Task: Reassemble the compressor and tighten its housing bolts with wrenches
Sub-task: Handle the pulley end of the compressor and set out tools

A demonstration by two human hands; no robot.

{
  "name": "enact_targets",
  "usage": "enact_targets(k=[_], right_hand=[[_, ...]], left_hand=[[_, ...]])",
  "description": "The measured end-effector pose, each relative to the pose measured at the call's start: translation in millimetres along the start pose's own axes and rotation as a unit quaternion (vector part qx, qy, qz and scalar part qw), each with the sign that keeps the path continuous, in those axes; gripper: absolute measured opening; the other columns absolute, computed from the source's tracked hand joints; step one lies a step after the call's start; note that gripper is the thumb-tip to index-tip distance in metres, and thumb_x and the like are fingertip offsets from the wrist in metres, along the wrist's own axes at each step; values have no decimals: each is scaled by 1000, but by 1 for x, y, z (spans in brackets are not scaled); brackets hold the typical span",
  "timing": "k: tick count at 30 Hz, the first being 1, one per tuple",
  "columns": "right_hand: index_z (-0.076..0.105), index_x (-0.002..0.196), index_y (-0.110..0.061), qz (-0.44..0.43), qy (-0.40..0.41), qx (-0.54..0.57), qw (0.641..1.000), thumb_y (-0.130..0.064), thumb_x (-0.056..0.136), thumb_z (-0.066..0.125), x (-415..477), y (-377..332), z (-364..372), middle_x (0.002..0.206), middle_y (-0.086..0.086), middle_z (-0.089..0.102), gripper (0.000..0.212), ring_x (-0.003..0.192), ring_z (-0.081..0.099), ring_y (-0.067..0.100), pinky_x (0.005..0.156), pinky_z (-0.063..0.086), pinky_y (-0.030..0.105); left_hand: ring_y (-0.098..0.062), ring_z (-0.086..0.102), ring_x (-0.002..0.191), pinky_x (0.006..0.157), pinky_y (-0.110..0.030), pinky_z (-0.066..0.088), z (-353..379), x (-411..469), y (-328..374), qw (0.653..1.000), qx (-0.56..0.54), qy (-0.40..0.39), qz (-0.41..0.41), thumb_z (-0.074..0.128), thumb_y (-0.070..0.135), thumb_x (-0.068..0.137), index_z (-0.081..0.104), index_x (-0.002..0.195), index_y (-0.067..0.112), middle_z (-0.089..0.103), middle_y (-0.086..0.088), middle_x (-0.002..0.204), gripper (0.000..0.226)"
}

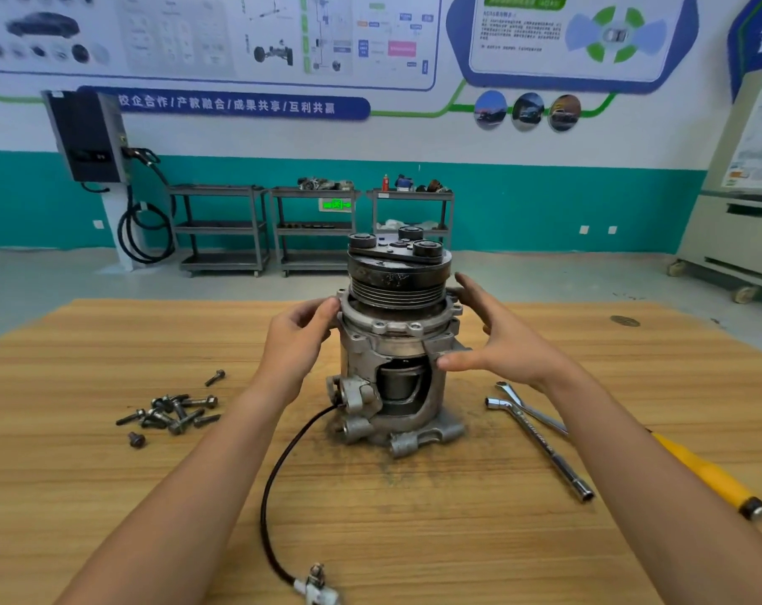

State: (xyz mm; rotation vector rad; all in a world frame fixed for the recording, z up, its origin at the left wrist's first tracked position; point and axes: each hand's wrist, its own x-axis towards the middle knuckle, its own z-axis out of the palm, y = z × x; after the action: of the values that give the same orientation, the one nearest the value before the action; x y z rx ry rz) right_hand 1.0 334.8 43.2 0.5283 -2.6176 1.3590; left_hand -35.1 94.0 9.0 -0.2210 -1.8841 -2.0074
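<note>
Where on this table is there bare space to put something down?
On the table, bare wood lies far left, behind the bolts, and in the near middle between the black cable and the socket wrench. It is crowded around the compressor, flanked by the left hand and right hand, and at right, where the yellow-handled tool lies beside the wrench.

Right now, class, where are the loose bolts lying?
In the head view, the loose bolts lie heaped on the wooden table, left of the compressor, on the opposite side from the wrenches.
</note>
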Motion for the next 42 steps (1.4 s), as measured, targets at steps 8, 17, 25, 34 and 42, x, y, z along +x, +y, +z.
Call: enact_targets(k=[8, 17, 25, 34, 42], right_hand=[[30, 143, -34, -59, 172, -23, 983, -22, 69, 83, -25, 3, 26, 125, -24, 44, 92, 122, 38, -2, 101, 29, 24], [29, 139, -42, -43, 173, 51, 983, -28, 74, 78, -32, 3, 34, 129, -26, 43, 83, 124, 38, -5, 100, 30, 20], [32, 146, -27, 7, 125, 95, 988, -28, 76, 76, -25, 8, 42, 150, -11, 34, 83, 136, 30, 5, 112, 30, 36], [33, 133, -46, -19, 124, 116, 985, -12, 82, 70, -26, 7, 35, 121, -37, 43, 72, 117, 42, -9, 80, 40, 4], [39, 123, -54, -62, 173, 75, 980, -8, 88, 62, -39, 13, 49, 133, -31, 43, 62, 126, 37, -11, 101, 34, 12]], left_hand=[[-16, 58, 75, 79, -30, 50, 9, 15, 7, 994, -52, 16, -92, 59, 24, 91, 61, 78, 10, 63, -6, 77, 19], [-12, 59, 101, 93, -33, 43, 2, 1, 12, 993, -39, -33, -106, 51, 39, 92, 61, 102, 18, 66, 0, 104, 25], [-10, 53, 112, 92, -24, 44, 0, -18, 7, 993, 103, -51, 14, 58, 33, 89, 51, 132, 13, 58, 3, 121, 48], [6, 56, 92, 68, -2, 44, 2, -13, 3, 995, 94, -23, 37, 65, 27, 85, 59, 122, 11, 63, 8, 104, 41], [-7, 64, 87, 76, -20, 48, 2, -7, 2, 998, -37, 1, -44, 61, 26, 89, 65, 85, 25, 69, 9, 86, 5]])
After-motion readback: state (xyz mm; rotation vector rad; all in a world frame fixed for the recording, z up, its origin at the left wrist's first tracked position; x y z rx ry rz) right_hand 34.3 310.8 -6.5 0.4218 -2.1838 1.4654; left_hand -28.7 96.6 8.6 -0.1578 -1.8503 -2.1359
